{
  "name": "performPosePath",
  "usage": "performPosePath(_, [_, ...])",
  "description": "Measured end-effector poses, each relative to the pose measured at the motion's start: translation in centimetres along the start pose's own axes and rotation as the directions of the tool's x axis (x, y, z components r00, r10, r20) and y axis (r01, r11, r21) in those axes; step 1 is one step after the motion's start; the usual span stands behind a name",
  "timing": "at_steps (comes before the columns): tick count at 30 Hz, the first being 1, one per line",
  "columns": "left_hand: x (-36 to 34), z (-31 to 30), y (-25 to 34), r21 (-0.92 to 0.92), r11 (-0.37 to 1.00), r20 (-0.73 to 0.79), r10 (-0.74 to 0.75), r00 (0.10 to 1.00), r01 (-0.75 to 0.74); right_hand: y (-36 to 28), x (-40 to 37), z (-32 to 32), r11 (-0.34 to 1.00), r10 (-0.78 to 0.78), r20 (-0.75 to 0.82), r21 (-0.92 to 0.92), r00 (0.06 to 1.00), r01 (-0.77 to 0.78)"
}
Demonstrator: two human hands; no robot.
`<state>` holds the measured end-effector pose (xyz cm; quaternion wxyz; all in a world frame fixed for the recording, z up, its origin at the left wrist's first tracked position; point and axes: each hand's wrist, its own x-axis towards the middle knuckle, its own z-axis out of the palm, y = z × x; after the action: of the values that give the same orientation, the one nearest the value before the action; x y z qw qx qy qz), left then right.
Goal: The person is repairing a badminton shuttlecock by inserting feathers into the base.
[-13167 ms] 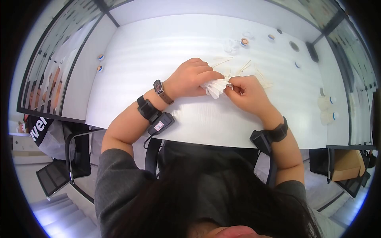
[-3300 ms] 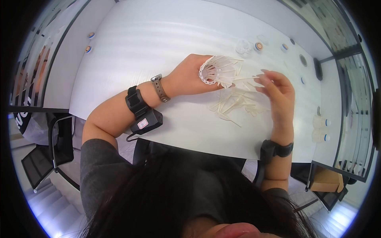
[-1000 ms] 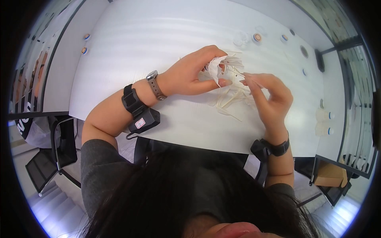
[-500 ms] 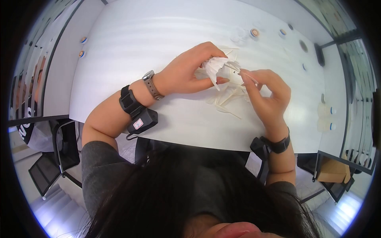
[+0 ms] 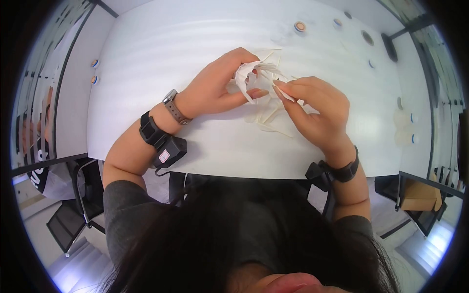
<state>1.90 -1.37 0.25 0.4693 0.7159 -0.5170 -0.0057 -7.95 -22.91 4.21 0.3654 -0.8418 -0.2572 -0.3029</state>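
Observation:
My left hand (image 5: 229, 83) is wrapped round a bundle of thin white paper-like pieces (image 5: 245, 78), its ragged, fanned edge turned toward my right hand. The fingers curl over the far side and the thumb lies along the near side. My right hand (image 5: 317, 105) pinches a slim white strip (image 5: 286, 94) between thumb and fingertips, close to the bundle's open end. Below and behind both hands, several pale thin sticks and strips (image 5: 268, 118) lie scattered on the white table (image 5: 205, 156). Part of the bundle is hidden by my left fingers.
A small round orange-and-white cap (image 5: 300, 26) stands at the back, with another cap (image 5: 337, 22) to its right. Two more caps (image 5: 94, 71) sit along the left panel. Clear containers with blue rims (image 5: 413, 128) are at the right. A cardboard box (image 5: 419, 196) rests lower right.
My right hand has moved left, bringing its strip nearer the bundle. My left hand has shifted slightly left and up with the bundle. The whole view has turned a little.

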Motion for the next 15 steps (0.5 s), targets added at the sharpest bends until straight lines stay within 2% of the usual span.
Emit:
performPosePath(3, [-0.1,0.0,0.0,-0.001,1.000,0.018,0.000,1.000,0.000,0.2,-0.2,0.2,1.000,0.002,-0.018,0.026,1.000,-0.001])
performPosePath(7, [-0.2,-0.1,-0.2,0.002,0.998,0.030,-0.061,0.998,0.061,0.7,-0.2,0.1,0.992,-0.123,0.024,-0.038,0.992,0.124])
performPosePath(10, [-0.3,-0.1,-0.1,-0.036,0.995,0.032,-0.090,0.995,0.091,0.9,-0.3,0.0,0.985,-0.147,0.033,-0.084,0.989,0.149])
performPosePath(15, [-0.2,-0.5,0.7,-0.006,0.996,0.079,-0.085,0.993,0.086,1.0,-0.3,-0.2,0.993,-0.106,0.056,-0.045,0.993,0.108])
